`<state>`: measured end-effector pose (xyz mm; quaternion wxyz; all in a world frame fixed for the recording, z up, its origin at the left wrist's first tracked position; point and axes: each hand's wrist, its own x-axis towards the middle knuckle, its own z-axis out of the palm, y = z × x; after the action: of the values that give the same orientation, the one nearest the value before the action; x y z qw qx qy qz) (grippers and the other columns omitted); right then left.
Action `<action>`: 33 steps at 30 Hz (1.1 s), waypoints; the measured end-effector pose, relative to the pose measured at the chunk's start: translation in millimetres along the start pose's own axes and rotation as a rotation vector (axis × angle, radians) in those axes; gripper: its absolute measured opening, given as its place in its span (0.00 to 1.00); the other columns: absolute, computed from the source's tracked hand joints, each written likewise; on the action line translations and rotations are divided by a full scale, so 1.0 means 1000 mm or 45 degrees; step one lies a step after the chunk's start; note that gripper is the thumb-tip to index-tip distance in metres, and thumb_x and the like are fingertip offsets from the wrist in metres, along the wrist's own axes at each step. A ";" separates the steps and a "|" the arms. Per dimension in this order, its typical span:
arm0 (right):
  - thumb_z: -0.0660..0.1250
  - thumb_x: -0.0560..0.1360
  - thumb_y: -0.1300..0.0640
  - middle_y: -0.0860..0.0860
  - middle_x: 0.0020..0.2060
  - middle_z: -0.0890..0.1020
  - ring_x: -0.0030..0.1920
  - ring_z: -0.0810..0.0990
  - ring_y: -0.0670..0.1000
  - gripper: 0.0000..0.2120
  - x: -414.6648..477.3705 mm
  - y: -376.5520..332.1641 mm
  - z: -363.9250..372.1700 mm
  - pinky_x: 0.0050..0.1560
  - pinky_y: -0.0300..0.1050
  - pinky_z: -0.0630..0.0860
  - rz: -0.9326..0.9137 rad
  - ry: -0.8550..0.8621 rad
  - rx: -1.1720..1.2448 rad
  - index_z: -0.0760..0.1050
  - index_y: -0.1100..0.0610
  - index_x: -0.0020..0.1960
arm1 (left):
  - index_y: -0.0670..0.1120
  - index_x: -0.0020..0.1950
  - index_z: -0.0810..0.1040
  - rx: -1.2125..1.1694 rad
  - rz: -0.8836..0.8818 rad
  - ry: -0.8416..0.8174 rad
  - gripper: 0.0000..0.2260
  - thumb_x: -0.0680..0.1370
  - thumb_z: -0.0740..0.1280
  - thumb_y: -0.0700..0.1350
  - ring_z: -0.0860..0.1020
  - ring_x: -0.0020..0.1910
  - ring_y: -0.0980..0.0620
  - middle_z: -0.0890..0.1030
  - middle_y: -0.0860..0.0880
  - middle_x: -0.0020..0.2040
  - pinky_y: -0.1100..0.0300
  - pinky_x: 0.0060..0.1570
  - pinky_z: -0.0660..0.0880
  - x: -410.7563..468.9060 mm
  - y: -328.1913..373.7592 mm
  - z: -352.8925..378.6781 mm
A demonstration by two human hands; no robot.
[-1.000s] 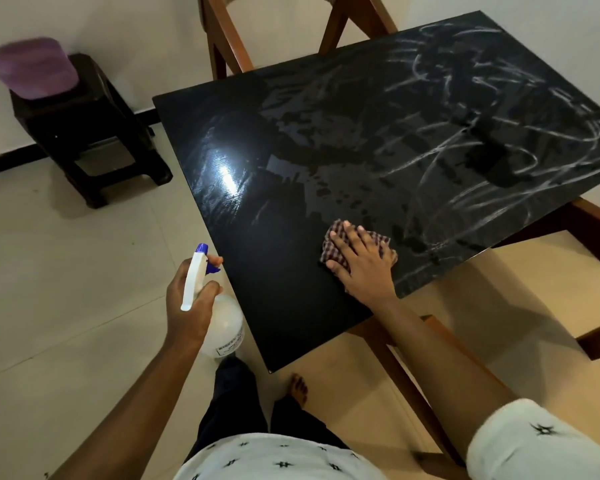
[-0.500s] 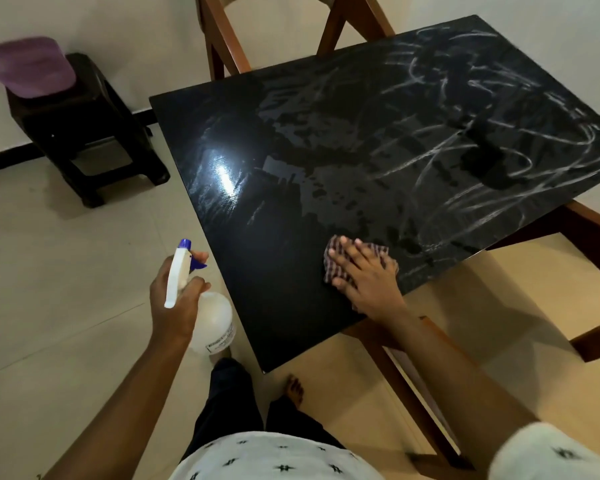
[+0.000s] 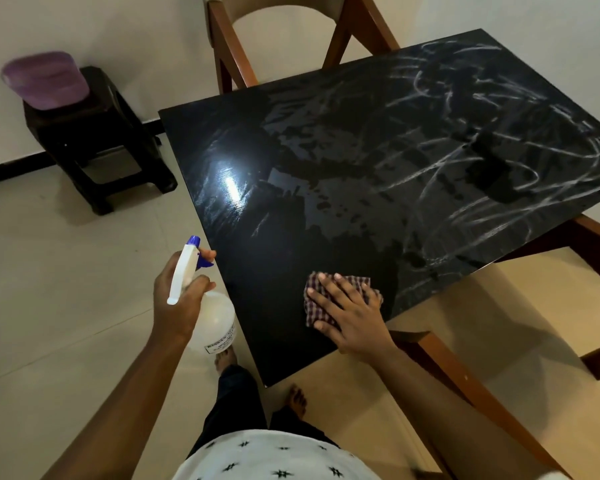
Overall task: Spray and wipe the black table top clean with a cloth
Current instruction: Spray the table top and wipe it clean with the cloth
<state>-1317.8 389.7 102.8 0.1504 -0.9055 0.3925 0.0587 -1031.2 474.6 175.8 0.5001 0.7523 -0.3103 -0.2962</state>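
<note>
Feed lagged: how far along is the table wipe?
The left part of the black table top looks glossy, seemingly wiped. The right hand presses the checked cloth near the front edge; the left hand holds the spray bottle off the table. White streaks over the right side remain.

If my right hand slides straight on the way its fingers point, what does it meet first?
Nothing standing, it seems: the right hand, flat on the cloth, points across the bare black table top toward its left edge.

I'm looking at a home dining room — tiled floor (image 3: pixel 49 271), wooden chair (image 3: pixel 278 36), dark stool (image 3: pixel 97 140) by the wall.
</note>
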 end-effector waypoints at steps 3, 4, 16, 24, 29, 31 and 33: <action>0.45 0.78 0.35 0.42 0.78 0.46 0.77 0.46 0.50 0.28 0.051 0.016 -0.020 0.72 0.63 0.47 0.183 0.052 0.000 0.48 0.38 0.77 | 0.44 0.63 0.74 0.015 0.019 0.004 0.23 0.68 0.64 0.45 0.77 0.54 0.45 0.79 0.46 0.56 0.41 0.52 0.79 0.007 0.005 -0.001; 0.47 0.79 0.36 0.43 0.78 0.47 0.78 0.46 0.50 0.27 0.073 0.022 -0.027 0.72 0.63 0.47 0.278 0.073 0.008 0.49 0.38 0.77 | 0.44 0.63 0.74 0.016 0.025 0.001 0.23 0.68 0.64 0.44 0.78 0.54 0.45 0.80 0.46 0.56 0.41 0.52 0.79 0.010 0.006 -0.001; 0.48 0.78 0.35 0.46 0.77 0.57 0.76 0.56 0.53 0.28 0.059 -0.021 -0.006 0.70 0.64 0.52 0.127 0.111 0.016 0.56 0.41 0.76 | 0.44 0.60 0.75 0.068 0.105 0.000 0.20 0.68 0.64 0.44 0.78 0.52 0.47 0.80 0.48 0.54 0.45 0.52 0.78 0.064 0.019 -0.008; 0.49 0.78 0.35 0.45 0.78 0.52 0.77 0.49 0.53 0.29 0.161 0.026 -0.046 0.71 0.66 0.46 0.414 0.146 0.013 0.52 0.40 0.77 | 0.42 0.60 0.76 0.111 0.150 -0.055 0.20 0.68 0.64 0.43 0.77 0.50 0.53 0.79 0.48 0.54 0.62 0.44 0.75 0.103 0.016 -0.008; 0.49 0.80 0.36 0.46 0.79 0.48 0.78 0.45 0.54 0.29 0.199 0.037 -0.062 0.72 0.67 0.44 0.587 0.128 0.048 0.49 0.42 0.78 | 0.42 0.59 0.76 0.124 0.157 -0.098 0.19 0.69 0.64 0.41 0.76 0.49 0.67 0.79 0.67 0.46 0.64 0.45 0.73 0.114 0.016 -0.009; 0.48 0.79 0.36 0.47 0.79 0.48 0.78 0.46 0.54 0.29 0.179 0.018 -0.052 0.71 0.66 0.45 0.502 0.139 0.011 0.48 0.42 0.78 | 0.42 0.61 0.76 0.097 0.134 -0.100 0.20 0.69 0.65 0.43 0.76 0.49 0.68 0.79 0.63 0.49 0.64 0.45 0.73 0.118 0.013 -0.010; 0.48 0.78 0.35 0.46 0.78 0.49 0.78 0.47 0.54 0.29 0.151 -0.012 -0.038 0.71 0.66 0.47 0.332 0.132 0.008 0.49 0.41 0.78 | 0.41 0.62 0.75 0.085 0.127 -0.108 0.21 0.69 0.65 0.44 0.76 0.49 0.66 0.80 0.53 0.52 0.66 0.44 0.73 0.122 0.010 -0.011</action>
<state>-1206.2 280.3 107.9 0.1237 -0.8481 0.5143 0.0295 -947.2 385.1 172.0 0.4754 0.7388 -0.3781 -0.2921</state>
